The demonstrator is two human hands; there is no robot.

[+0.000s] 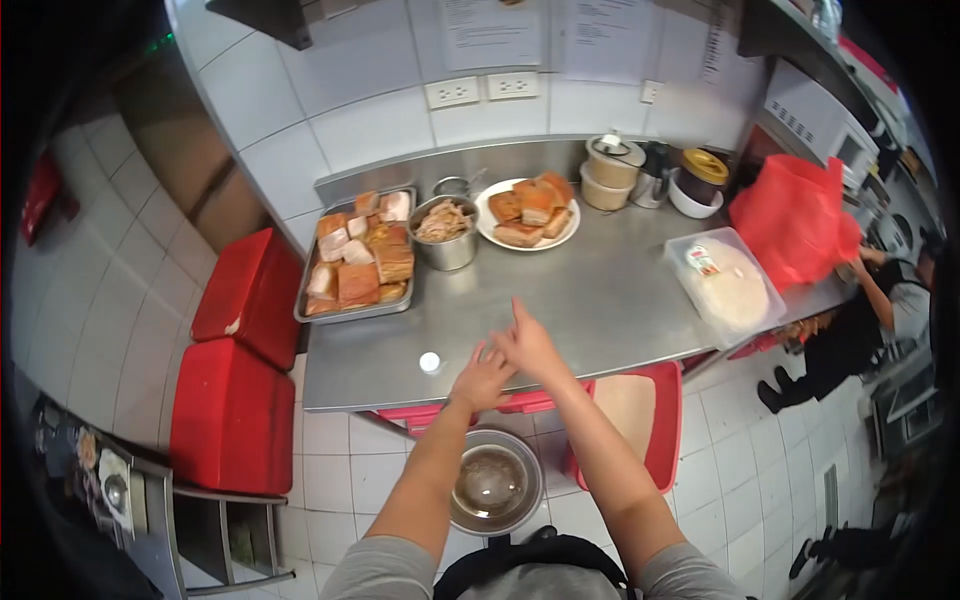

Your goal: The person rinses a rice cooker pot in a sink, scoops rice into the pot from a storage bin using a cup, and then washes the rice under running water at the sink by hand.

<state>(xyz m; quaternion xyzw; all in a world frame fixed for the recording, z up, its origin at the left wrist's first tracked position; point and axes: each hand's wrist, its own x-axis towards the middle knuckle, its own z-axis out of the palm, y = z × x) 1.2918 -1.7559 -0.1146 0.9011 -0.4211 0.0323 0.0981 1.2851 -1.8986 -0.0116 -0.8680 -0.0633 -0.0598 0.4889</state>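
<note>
My left hand (482,380) is held over the front edge of the steel table (590,290), its fingers stretched out and nothing visible in it. Beside it, overlapping its fingertips, my right hand (530,348) points its index finger forward and also shows nothing in its grasp. Just left of them lies a small white round object (429,362). Farther back stand a metal tray of pork belly chunks (311,312), a steel pot (449,255) of shredded meat (444,220) and a white plate (510,243) with roasted pork pieces (538,208).
A clear plastic container (735,285) and a red plastic bag (790,220) sit at the right, with lidded tubs (610,175) behind. Below are a metal basin (497,485) and a red bin (668,420). Red boxes (232,415) stand left; people (850,335) are at right.
</note>
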